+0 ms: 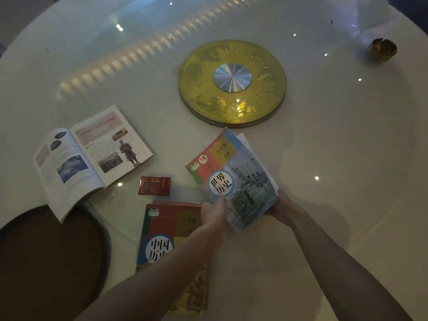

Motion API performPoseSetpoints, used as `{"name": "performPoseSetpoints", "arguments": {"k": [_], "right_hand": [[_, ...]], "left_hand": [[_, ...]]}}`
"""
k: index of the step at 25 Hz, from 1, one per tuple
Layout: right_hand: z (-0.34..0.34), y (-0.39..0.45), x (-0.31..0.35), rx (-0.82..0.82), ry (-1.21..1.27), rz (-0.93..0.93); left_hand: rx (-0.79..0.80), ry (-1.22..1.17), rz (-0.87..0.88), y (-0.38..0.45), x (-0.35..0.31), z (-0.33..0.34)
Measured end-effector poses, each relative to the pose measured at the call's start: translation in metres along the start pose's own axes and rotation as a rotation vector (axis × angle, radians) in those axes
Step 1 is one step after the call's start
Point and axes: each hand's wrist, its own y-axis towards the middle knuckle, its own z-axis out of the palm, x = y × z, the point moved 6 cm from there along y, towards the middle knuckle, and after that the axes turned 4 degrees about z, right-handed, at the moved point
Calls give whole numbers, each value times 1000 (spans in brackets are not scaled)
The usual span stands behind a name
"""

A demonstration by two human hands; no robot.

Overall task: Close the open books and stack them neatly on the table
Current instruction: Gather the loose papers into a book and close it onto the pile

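Both hands hold a closed blue-and-green history book (234, 179), lifted slightly above the table. My left hand (214, 213) grips its near left edge with the thumb on the cover. My right hand (281, 208) holds its near right corner from beneath. Below my left forearm a closed red-and-blue book (162, 230) lies flat near the table's front edge, and a second book's edge seems to show under it. At the left an open book (90, 156) lies face up, its pages showing photographs, one corner hanging over the table's rim.
A small red packet (154, 186) lies between the open book and the closed ones. A gold turntable disc (232, 83) with a silver hub fills the table's middle. A brown crumpled object (382, 49) sits far right. A dark round stool (46, 262) stands at lower left.
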Motion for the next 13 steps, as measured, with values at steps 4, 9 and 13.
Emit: {"name": "performPoseSetpoints", "arguments": {"k": [4,9,13], "right_hand": [[-46,9,40,-493,-52,-130],[-37,18,76,-496,-824,-381],[-6,37,83,-322,-943,-422]], "left_hand": [[-31,49,30,0,-5,5],[-50,-2,3,-5,-4,10],[-59,-117,84,-2,-9,8]]}}
